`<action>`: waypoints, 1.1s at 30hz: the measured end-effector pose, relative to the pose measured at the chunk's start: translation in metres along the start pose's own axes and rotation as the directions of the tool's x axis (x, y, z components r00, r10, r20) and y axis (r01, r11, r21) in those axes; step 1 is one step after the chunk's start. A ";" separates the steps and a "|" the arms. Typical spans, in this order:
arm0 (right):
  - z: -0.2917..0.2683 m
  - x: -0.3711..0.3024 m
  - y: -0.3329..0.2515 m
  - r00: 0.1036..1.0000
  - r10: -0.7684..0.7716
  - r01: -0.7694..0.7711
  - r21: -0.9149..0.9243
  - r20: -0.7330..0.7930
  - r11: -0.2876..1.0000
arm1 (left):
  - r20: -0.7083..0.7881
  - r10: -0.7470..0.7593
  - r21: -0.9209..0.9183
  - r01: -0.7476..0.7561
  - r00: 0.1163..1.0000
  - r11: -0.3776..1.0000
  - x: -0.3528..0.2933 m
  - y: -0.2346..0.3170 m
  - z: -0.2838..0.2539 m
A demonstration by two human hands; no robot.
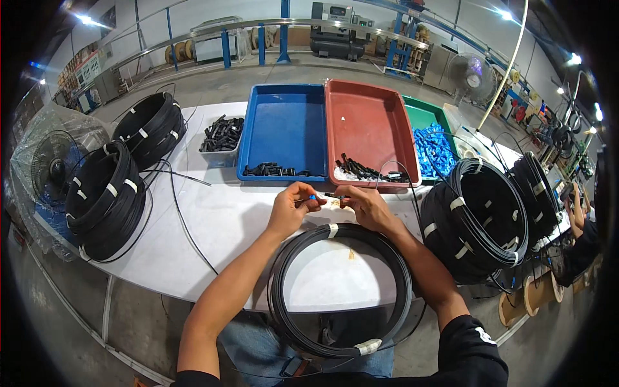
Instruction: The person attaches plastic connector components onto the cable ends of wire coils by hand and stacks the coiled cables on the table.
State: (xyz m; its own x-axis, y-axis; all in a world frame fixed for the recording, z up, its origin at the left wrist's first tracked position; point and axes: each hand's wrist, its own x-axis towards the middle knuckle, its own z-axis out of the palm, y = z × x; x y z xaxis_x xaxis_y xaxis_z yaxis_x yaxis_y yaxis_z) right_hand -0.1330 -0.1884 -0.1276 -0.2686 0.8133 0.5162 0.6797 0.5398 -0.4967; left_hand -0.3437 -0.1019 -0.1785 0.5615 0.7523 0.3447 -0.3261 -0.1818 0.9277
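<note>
Over the white table, my left hand (291, 208) pinches a small blue connector part (313, 197) between thumb and fingers. Close to its right, my right hand (366, 205) is closed on a thin black cable end (331, 195), whose tip points toward the blue part. I cannot tell whether the two touch. Below my hands, a coil of black cable (276, 284) bound with white tape lies between my forearms, partly on the table and partly over my lap. Beyond my hands, small black parts (274, 169) lie along the near side of a blue tray (284, 129).
A red tray (367, 129) holds black pieces; a green tray (412, 111) holds blue parts (433, 149). A clear tub (220, 157) of black pieces stands left. Cable coils stack at left (106, 200) and right (445, 219). A person's arm (576, 216) shows far right.
</note>
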 end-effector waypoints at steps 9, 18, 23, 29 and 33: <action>-0.001 0.007 0.005 0.997 0.000 -0.001 0.016 0.077 1.000 | 0.091 0.055 -0.090 -0.047 0.994 0.995 -0.006 0.011 0.008; -0.001 0.005 0.003 0.998 0.002 -0.003 0.013 0.064 1.000 | 0.028 0.025 -0.057 -0.024 0.999 0.998 -0.003 0.007 0.004; -0.003 0.002 0.002 0.996 -0.037 0.048 -0.144 0.081 0.988 | 0.027 0.081 -0.154 -0.076 0.996 0.985 -0.005 0.000 0.003; -0.004 0.009 -0.008 0.986 -0.144 0.165 -0.325 0.088 0.931 | -0.001 0.048 -0.336 -0.046 0.999 0.941 -0.007 0.013 0.009; -0.001 0.009 -0.004 0.988 -0.094 0.130 -0.329 0.125 0.935 | 0.015 0.133 -0.365 -0.119 0.991 0.923 -0.002 0.003 0.008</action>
State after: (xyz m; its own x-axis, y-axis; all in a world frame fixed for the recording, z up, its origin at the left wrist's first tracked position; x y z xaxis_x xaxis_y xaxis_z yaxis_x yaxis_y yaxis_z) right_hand -0.1376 -0.1836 -0.1201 -0.4143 0.7799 0.4692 0.8252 0.5394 -0.1679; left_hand -0.3393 -0.1092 -0.1753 0.5246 0.7116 0.4674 -0.6452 -0.0260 0.7636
